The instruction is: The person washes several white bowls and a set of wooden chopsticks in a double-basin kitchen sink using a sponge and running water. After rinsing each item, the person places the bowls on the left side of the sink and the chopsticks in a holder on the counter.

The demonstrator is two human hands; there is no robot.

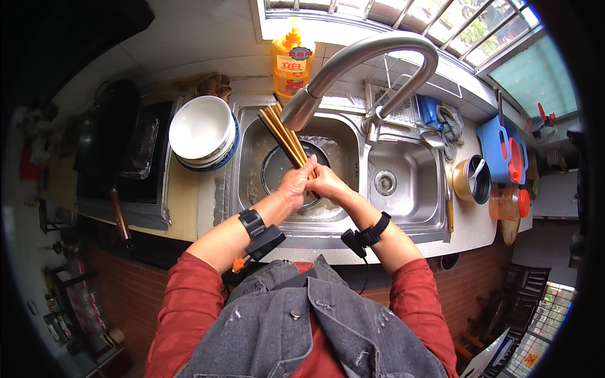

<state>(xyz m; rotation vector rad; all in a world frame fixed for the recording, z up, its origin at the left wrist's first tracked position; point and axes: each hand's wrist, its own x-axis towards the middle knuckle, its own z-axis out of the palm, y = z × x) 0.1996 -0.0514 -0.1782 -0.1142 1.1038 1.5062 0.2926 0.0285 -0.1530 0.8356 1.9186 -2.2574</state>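
Over the left sink basin (pixel 249 157), my left hand (pixel 296 184) and my right hand (pixel 326 184) are pressed together around a bundle of wooden chopsticks (pixel 282 129). The sticks fan up and to the left, their tips near the head of the steel tap (pixel 302 107). Under my hands a dark round pot or pan (pixel 276 169) sits in the basin. Both wrists carry black strapped devices.
A stack of white bowls (pixel 203 131) stands left of the sink. A black stove (pixel 126 151) lies further left. An orange detergent bottle (pixel 292 60) stands behind the tap. The right basin (pixel 409 179), a small pot (pixel 472 179) and blue cutting boards (pixel 498 148) are to the right.
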